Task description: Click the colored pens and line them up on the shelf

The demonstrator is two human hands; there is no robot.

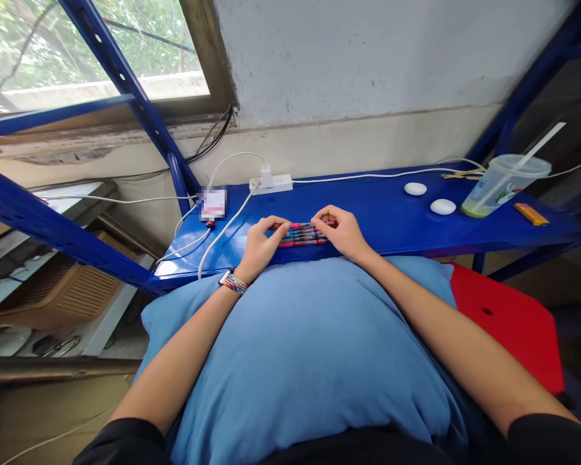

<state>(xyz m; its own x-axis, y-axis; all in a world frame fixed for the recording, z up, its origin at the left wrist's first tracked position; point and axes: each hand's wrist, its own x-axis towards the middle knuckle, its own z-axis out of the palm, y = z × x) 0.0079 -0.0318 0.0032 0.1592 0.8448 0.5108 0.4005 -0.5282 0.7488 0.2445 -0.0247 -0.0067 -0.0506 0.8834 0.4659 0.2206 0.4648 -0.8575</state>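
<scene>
Several pens (303, 235) in pink, red, blue and black lie side by side at the front edge of the blue shelf top. My left hand (264, 242) is at their left ends, thumb and fingers closed around the end of a pink pen at the far side of the row. At the right ends, my right hand (343, 234) pinches the same pen between thumb and forefinger. Its fingers partly cover the red tips there. A woven band with a watch (234, 281) is on my left wrist.
A power strip (275, 185) with white cables stands behind the pens, a blurred-out device (214, 205) to its left. On the right are two white egg-shaped objects (443, 206), a plastic cup (501, 184) with a straw and an orange packet (531, 214). A blue pillow (314, 349) fills my lap.
</scene>
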